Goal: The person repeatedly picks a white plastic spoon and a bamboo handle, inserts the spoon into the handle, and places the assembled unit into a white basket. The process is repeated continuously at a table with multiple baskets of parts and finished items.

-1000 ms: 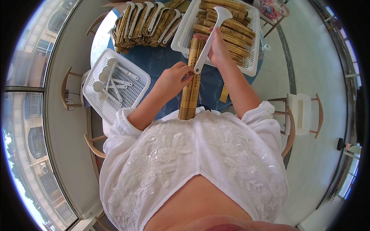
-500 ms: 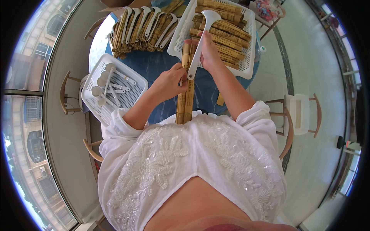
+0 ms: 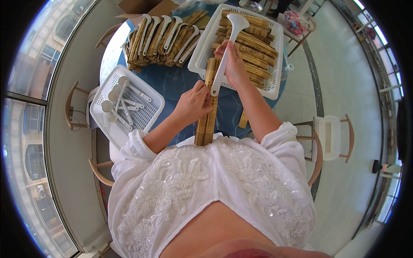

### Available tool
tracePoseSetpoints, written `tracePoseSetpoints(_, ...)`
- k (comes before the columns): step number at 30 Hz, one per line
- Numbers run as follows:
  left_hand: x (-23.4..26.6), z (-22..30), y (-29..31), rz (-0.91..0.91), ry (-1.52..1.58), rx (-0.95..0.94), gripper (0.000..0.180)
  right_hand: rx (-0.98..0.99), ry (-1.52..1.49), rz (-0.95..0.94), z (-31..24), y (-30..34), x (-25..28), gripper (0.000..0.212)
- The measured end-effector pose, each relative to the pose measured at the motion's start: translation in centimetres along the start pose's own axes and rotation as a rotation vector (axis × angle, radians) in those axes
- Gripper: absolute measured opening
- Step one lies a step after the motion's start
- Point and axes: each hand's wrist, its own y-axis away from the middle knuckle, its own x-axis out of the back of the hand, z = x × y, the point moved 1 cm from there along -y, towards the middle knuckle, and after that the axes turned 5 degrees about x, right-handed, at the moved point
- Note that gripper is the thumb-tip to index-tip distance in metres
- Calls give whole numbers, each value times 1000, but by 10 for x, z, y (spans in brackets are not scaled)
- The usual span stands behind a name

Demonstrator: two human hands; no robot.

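Note:
A white ladle [image 3: 221,73] lies slantwise over a bamboo-slip scroll, its bowl pointing away from me. My right hand [image 3: 235,65] grips the ladle's handle below the bowl, its fingertips near the far end of the bamboo. The scroll [image 3: 206,124], rolled in from both sides into two parallel rolls, stretches from my hands toward my chest. My left hand [image 3: 192,103] is closed around the scroll's left side, its fingers curled beside the tip of the ladle handle. Part of the bamboo is hidden behind both hands.
On the blue tabletop [image 3: 165,84], a white basket [image 3: 155,103] of small white scoops stands left. Bamboo scrolls with white ladles [image 3: 165,41] are stacked beyond it. Another white basket [image 3: 272,92] holds several scrolls at far right. Wooden chairs [image 3: 316,159] stand around the table.
The whole view has shifted slightly. My hands keep nearly the same hold on the ladle and the scroll, and the left fingers have curled closer to the handle tip.

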Motion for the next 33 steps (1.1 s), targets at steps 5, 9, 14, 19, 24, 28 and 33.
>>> tracePoseSetpoints(5, 1, 4, 5, 53, 36, -3, 25, -59, -28, -153, -3, -6, 16, 26)
tracePoseSetpoints(9, 0, 5, 7, 78, 43, 18, 25, -52, -67, -195, -3, -8, 18, 24)
tracePoseSetpoints(14, -2, 2, 9, 75, 63, 68, 25, -1, -27, -238, -2, -11, 14, 25)
tracePoseSetpoints(19, -2, 7, 11, 96, 54, 95, 26, -48, -45, -207, -3, -10, 4, 29)
tracePoseSetpoints(24, -7, 4, 17, 192, 38, 55, 22, 52, -2, -261, 3, -10, 4, 29)
tracePoseSetpoints(28, -11, 7, 18, 253, 204, 63, 19, 7, -114, -214, -1, -10, -3, 24)
tracePoseSetpoints(33, -18, 6, 20, 285, 195, 37, 22, -17, -119, -202, -4, -7, -11, 26)
